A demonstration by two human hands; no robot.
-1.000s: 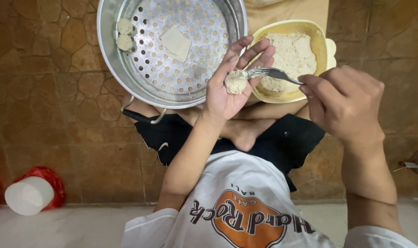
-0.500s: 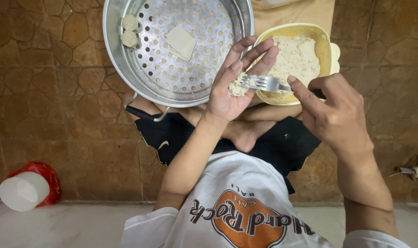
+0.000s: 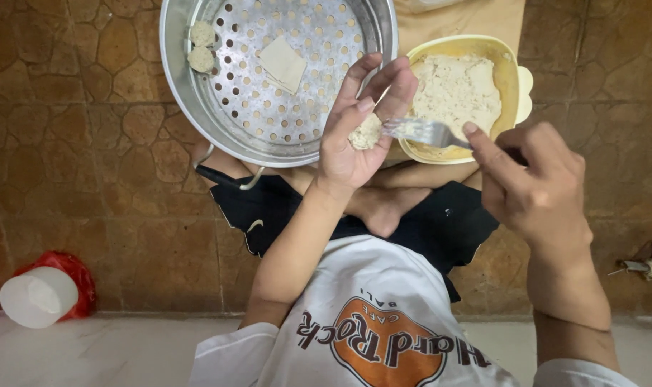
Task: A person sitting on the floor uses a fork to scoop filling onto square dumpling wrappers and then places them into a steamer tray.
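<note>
Pale, crumbly filling [image 3: 367,132] sits as a small lump in the cupped left hand [image 3: 354,136], palm up, fingers raised and slightly apart around it rather than closed. Just right of the lump, touching or almost touching it, are the shiny metal tines of a fork [image 3: 420,131]. The right hand [image 3: 534,186] grips the fork's handle, fingers curled tight on it, index finger stretched along the shaft, wrist bent inward.

Behind the fork lies a pale yellow plastic bowl [image 3: 514,72], oval with a small lip, holding more of the coarse whitish mix. Left of the bowl stands a round steel steamer tray [image 3: 179,86], its flat bottom punched with rows of holes. A thin square wrapper [image 3: 283,63] lies flat near the tray's middle, and two small rough dumplings [image 3: 201,46] sit side by side against its far left wall. Tray and bowl rest near the person's crossed legs on a brown stone-patterned floor [image 3: 75,143].
</note>
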